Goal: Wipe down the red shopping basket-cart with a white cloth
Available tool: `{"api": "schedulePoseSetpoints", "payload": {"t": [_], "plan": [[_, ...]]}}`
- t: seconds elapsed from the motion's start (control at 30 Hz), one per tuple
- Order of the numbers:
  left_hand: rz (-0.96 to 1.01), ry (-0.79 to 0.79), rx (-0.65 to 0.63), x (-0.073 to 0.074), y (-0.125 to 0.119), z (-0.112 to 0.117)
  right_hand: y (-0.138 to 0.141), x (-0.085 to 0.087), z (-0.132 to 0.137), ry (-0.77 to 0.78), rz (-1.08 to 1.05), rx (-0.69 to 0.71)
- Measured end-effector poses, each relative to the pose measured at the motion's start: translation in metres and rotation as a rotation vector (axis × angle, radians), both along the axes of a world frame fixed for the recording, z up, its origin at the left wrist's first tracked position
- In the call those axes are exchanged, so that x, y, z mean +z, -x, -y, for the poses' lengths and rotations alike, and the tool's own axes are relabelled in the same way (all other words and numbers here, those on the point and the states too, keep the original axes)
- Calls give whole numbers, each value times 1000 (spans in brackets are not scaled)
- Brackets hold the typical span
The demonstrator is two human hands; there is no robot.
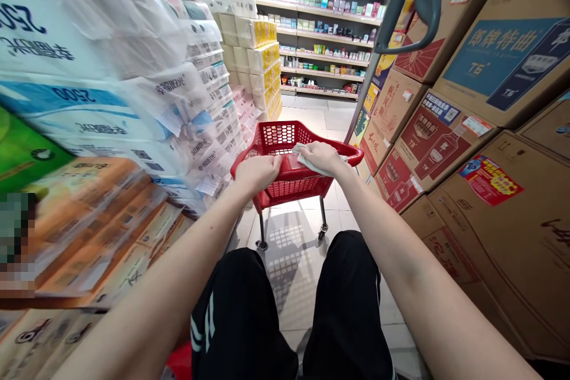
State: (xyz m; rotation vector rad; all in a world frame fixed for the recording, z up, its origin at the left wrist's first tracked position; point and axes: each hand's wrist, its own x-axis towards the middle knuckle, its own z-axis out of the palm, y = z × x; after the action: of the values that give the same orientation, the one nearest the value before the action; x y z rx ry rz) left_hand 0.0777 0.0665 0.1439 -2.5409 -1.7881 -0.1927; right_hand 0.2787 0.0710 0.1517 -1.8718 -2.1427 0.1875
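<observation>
A red plastic shopping basket on wheels (285, 136) stands on the tiled floor in front of me. My left hand (257, 171) is closed over the basket's near rim. My right hand (321, 156) presses a pale cloth (307, 161) flat against the same rim, fingers curled over it. The basket's grey pull handle (412, 9) rises up to the right, above my arms. The basket looks empty inside.
Stacked packs of tissue and toilet paper (133, 101) wall the left side. Brown cartons (490, 130) are piled on the right. Shelves of small goods (329, 29) close the aisle's far end. My legs in black trousers (294, 309) are below.
</observation>
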Motion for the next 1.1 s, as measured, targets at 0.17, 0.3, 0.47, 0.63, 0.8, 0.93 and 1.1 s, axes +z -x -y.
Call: {"api": "schedulePoseSetpoints", "payload": {"t": [0.17, 0.3, 0.47, 0.63, 0.8, 0.93, 1.1], "plan": [[-113, 34, 53, -1, 19, -12, 9, 2, -12, 4, 37, -116], [-85, -1, 114, -3, 13, -11, 27, -10, 17, -174, 60, -132], [-37, -36, 136, -6, 5, -9, 52, -33, 48, -425, 28, -121], [-29, -92, 107, -8, -3, -5, 67, -26, 37, -412, 112, -92], [-17, -84, 111, -8, -11, 0, 60, -7, 4, -184, 106, -52], [-3, -86, 99, -10, -14, 1, 41, -4, -10, -93, -3, -76], [16, -129, 97, -13, -17, 3, 12, -9, -9, -137, -14, -130]]}}
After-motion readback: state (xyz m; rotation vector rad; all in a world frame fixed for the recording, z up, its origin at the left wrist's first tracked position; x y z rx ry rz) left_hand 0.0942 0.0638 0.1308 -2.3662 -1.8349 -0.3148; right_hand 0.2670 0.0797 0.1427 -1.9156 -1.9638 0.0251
